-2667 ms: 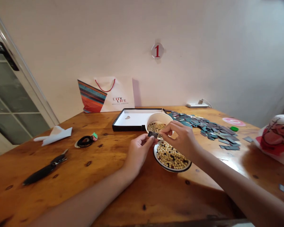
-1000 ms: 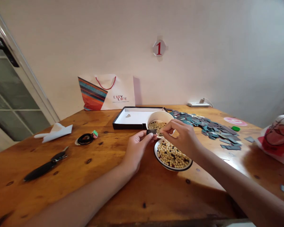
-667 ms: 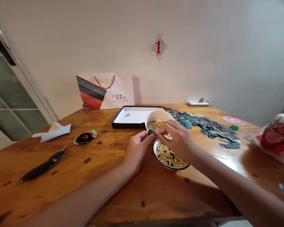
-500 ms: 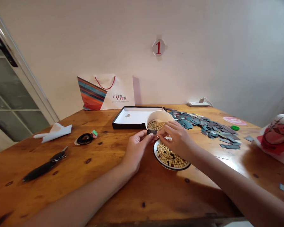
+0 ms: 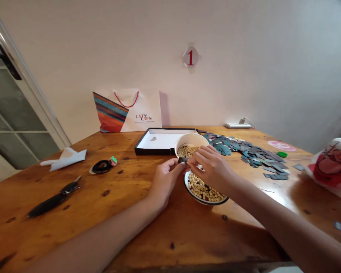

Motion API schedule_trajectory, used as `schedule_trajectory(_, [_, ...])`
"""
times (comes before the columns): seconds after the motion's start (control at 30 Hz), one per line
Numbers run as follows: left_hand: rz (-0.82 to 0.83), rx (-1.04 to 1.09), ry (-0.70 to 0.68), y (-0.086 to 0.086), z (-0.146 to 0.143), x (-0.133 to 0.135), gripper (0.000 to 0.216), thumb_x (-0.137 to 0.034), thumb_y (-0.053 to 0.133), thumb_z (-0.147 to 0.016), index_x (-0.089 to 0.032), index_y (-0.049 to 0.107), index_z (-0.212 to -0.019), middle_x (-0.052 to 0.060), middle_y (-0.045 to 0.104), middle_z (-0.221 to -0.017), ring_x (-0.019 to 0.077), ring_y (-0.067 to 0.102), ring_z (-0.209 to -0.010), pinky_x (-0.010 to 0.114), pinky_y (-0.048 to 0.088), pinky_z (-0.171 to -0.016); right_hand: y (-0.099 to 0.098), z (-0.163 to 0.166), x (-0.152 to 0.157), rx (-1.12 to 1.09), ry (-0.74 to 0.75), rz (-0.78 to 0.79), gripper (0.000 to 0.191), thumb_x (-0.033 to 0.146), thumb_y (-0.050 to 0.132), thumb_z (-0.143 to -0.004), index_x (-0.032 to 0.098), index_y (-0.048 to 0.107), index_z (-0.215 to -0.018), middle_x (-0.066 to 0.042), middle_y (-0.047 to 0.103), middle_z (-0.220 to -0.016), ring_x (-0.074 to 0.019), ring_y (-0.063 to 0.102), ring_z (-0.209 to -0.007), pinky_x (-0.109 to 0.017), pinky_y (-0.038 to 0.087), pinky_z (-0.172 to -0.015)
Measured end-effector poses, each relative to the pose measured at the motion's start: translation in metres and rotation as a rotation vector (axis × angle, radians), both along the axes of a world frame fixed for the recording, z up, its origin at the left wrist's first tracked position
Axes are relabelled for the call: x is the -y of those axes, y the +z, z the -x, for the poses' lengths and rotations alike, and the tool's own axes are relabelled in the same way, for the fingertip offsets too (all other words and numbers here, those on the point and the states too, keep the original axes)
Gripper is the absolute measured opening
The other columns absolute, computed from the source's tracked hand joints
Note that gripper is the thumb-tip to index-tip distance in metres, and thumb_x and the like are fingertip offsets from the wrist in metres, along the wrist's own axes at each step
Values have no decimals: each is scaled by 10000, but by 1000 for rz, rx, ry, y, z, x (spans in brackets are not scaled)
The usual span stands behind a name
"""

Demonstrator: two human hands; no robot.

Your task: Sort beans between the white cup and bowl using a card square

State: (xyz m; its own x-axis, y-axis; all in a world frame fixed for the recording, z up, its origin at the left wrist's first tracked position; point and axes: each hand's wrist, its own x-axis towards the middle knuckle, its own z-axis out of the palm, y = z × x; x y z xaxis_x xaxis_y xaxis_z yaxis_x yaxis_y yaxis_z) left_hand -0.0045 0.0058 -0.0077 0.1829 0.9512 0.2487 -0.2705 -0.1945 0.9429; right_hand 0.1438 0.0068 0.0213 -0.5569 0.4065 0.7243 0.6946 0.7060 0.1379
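Note:
My left hand (image 5: 164, 181) pinches a small dark flat piece (image 5: 182, 160) between thumb and fingertips, just left of the bowls. My right hand (image 5: 213, 168) is closed in a pinch with its fingertips touching that same piece; whether it holds anything of its own is hidden. Under my right hand sits a shallow dark-rimmed bowl (image 5: 198, 198) full of pale beans mixed with some dark ones. Behind it stands a white cup-shaped bowl (image 5: 191, 140) holding pale beans.
A black-edged box lid (image 5: 159, 142) with a white inside lies behind the bowls. Several blue-grey flat pieces (image 5: 244, 153) spread at right. A striped paper bag (image 5: 125, 112) leans on the wall. A dark folding knife (image 5: 52, 201), black ring (image 5: 100, 167), tissue (image 5: 65, 158) and printed plastic bag (image 5: 333, 167) lie around.
My right hand came from above the bowls to the left and met the dark piece in my left hand. My left hand stayed almost where it was.

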Motion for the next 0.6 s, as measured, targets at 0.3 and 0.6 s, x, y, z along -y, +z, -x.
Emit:
schedule_trajectory(0.3, [27,-16,52,0,0,-3,167,-276,596,-680,-133,644,-752,43,658,-732,140,575,-705,259,427,-728,1,-7,-2,-76,17,0,147,159,436,-811,186,491,-677,-18,504,-652,-150,449,-677,-290,364,-685])
schedule_trajectory(0.6, [-26,-90,57,3,1,1,150,-273,593,-696,-138,634,-748,23,651,-699,143,577,-695,248,424,-697,-1,0,-2,63,-21,-68,204,185,408,-835,181,458,-637,-32,480,-638,-163,430,-671,-296,348,-671])
